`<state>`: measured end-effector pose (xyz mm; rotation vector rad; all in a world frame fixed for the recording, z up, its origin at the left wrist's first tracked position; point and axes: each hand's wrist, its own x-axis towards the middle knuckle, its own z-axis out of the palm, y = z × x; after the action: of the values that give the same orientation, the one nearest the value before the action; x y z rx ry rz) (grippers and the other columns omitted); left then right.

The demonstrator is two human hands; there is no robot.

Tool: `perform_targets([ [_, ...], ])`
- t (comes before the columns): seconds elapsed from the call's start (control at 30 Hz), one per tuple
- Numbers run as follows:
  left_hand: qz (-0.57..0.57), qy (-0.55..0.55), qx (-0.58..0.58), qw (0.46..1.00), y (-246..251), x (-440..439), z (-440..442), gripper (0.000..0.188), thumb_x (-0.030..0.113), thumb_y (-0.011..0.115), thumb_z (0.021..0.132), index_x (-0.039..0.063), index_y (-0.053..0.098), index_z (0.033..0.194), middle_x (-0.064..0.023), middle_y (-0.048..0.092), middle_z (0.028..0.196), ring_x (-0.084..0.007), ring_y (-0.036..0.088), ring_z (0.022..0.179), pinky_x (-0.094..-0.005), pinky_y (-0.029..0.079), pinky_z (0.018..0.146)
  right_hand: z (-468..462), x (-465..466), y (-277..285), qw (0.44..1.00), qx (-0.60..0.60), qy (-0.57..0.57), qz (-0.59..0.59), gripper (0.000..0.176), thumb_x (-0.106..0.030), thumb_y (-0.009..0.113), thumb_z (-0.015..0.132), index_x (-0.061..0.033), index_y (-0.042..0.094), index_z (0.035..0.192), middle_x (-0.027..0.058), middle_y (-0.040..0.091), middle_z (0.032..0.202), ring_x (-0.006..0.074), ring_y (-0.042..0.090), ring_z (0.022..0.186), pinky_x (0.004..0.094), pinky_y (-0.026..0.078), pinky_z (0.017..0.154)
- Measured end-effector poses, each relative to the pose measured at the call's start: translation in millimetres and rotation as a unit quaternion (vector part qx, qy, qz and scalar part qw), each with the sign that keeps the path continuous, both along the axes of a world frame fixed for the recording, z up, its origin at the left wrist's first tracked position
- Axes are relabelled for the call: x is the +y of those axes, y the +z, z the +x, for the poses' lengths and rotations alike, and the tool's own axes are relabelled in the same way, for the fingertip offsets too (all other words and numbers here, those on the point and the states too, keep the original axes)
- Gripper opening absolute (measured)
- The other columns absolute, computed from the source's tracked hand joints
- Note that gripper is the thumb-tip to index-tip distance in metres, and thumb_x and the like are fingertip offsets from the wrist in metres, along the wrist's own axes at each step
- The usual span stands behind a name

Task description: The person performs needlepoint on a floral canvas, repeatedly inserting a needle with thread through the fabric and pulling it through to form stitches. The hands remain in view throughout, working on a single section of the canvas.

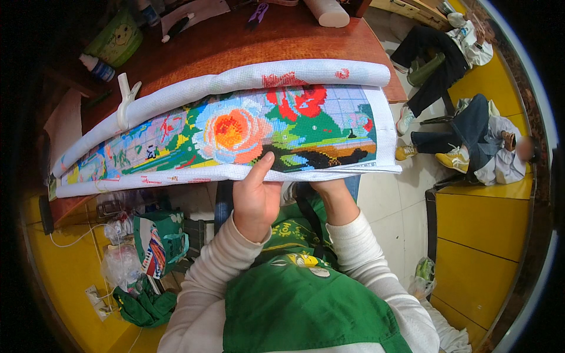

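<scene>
A partly stitched cross-stitch cloth (282,132) stretches before me, with a large peach and white flower, red blossoms and green leaves. Its far side is wound into a thick white roll (194,95), and its near edge is folded over in a thinner roll. A white plastic clip (125,103) grips the far roll toward the left. My left hand (258,196) pinches the near edge, thumb on top and fingers beneath. Under the cloth, to the right, goes my right hand (332,192); its fingers are hidden, so its hold cannot be made out.
The cloth's far side overlaps a brown wooden table (198,48). On it are a green tub (115,39), a white-capped bottle (97,67) and purple-handled snips (258,15). Bags (161,242) sit low at left. Two seated people (490,141) are at right, by yellow benches (479,220).
</scene>
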<state>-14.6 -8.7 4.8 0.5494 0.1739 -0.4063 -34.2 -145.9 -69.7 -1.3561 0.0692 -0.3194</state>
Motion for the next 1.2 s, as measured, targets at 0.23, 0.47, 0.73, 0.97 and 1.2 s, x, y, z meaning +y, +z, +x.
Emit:
perform_targets([
  [0.23,-0.003,0.001,-0.001,1.000,2,0,0,0.038,0.003,0.049,0.087,0.004,0.042,0.124,-0.0097,0.053,0.119,-0.0246,0.052,0.108,-0.0421,0.042,0.091,-1,-2,2,0.997,-0.025,0.002,-0.079,0.029,-0.006,0.060,0.082,0.0003,0.053,0.109,0.0084,0.058,0.104,0.0177,0.055,0.091,0.0307,0.048,0.080],
  [0.47,0.002,0.000,0.005,1.000,1,0,0,0.038,0.003,0.049,0.087,0.004,0.043,0.124,-0.0094,0.053,0.120,-0.0240,0.052,0.108,-0.0420,0.042,0.091,-1,0,-5,0.999,-0.029,-0.003,-0.040,0.031,-0.007,0.059,0.083,0.0001,0.051,0.112,0.0091,0.057,0.107,0.0177,0.055,0.094,0.0313,0.047,0.082],
  [0.73,-0.003,-0.009,0.019,1.000,-1,0,0,0.037,0.004,0.048,0.087,0.002,0.043,0.124,-0.0097,0.052,0.120,-0.0240,0.052,0.108,-0.0408,0.041,0.093,5,8,-4,0.997,-0.062,0.004,0.035,0.036,-0.010,0.058,0.083,-0.0012,0.047,0.116,0.0096,0.054,0.111,0.0194,0.054,0.097,0.0330,0.046,0.084],
  [0.97,-0.046,-0.014,-0.004,0.999,0,-1,3,0.037,0.003,0.047,0.087,0.000,0.042,0.123,-0.0116,0.052,0.121,-0.0240,0.051,0.110,-0.0406,0.042,0.093,-24,6,41,0.968,0.047,-0.011,-0.245,0.023,-0.006,0.061,0.078,-0.0014,0.059,0.101,0.0120,0.060,0.099,0.0216,0.056,0.091,0.0310,0.046,0.077],
  [1.2,-0.034,0.029,-0.040,0.998,-3,-5,2,0.037,0.001,0.047,0.086,0.001,0.042,0.123,-0.0118,0.051,0.120,-0.0224,0.051,0.110,-0.0392,0.041,0.094,-30,10,123,0.883,-0.093,-0.103,-0.449,0.021,0.002,0.069,0.066,-0.0048,0.065,0.085,0.0095,0.053,0.079,0.0232,0.056,0.070,0.0290,0.045,0.059],
])
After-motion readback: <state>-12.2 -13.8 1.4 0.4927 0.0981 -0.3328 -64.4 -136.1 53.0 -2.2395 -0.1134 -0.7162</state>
